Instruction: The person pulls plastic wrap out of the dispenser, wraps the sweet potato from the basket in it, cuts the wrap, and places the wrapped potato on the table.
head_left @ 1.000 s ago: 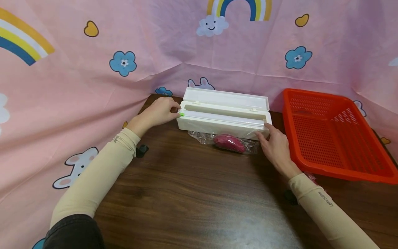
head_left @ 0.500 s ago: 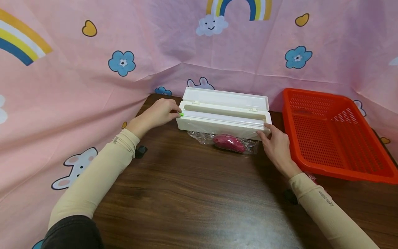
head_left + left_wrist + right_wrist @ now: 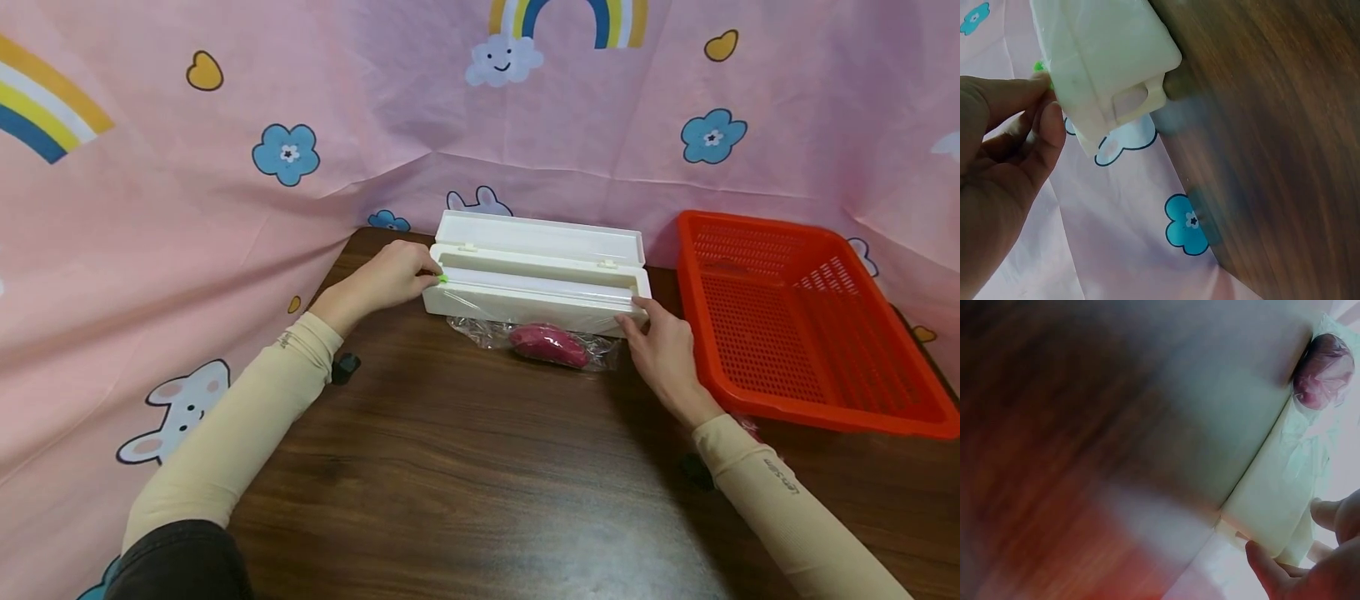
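A white cling film dispenser (image 3: 536, 303) stands at the back of the table, its lid (image 3: 538, 237) tipped back and a pale film roll (image 3: 536, 282) inside. With thumb and fingertips my left hand (image 3: 392, 273) pinches the small green slide cutter (image 3: 444, 279) near the left end of the front edge. At the other end, my right hand (image 3: 664, 346) grips the dispenser's corner, thumb on the front wall and a finger at the top edge. Clear film hangs down the front and lies over an oblong purplish-red item (image 3: 549, 345), also visible in the right wrist view.
To the right stands a red perforated plastic basket (image 3: 802, 325), close beside my right hand. Something pinkish in film (image 3: 748, 427) partly shows under my right forearm. A pink printed cloth (image 3: 360, 100) hangs behind and left of the brown wooden table (image 3: 465, 483).
My left hand has shifted slightly to the right with the green slide cutter along the dispenser's edge. The right hand keeps its place on the corner. The head view has turned a little.
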Demonstrator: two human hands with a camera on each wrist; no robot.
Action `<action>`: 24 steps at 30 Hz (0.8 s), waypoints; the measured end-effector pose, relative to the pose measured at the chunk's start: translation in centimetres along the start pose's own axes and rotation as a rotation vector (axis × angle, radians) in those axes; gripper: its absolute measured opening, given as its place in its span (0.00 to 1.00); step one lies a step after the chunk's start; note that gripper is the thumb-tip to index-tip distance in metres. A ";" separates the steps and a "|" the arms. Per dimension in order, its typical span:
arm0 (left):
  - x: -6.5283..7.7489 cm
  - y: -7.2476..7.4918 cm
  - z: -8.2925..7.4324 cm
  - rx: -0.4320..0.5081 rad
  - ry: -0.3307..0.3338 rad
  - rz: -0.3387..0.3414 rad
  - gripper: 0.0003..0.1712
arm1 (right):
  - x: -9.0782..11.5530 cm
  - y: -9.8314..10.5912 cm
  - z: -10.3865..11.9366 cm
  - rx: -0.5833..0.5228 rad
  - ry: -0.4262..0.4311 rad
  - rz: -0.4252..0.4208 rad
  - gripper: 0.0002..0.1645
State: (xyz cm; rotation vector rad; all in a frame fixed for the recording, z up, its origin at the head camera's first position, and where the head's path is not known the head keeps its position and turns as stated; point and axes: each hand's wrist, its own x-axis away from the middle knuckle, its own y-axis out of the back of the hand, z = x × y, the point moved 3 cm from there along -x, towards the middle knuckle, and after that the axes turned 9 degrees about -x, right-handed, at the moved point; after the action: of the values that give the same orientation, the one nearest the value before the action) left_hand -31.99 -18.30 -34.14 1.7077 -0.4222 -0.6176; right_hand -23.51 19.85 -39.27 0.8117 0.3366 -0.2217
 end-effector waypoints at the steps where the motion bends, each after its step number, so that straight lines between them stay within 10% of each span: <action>1: -0.1 0.0 -0.1 -0.002 -0.002 0.000 0.10 | 0.0 0.0 0.0 0.000 0.002 0.000 0.27; 24: -1.5 -0.6 -2.3 -0.025 -0.125 -0.034 0.06 | 0.0 0.0 -0.3 0.006 0.097 -0.084 0.25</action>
State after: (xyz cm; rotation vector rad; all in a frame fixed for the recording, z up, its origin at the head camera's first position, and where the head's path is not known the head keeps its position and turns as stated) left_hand -31.83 -15.53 -34.14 1.6606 -0.4721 -0.7539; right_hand -23.52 20.05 -39.46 0.8162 0.4619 -0.2622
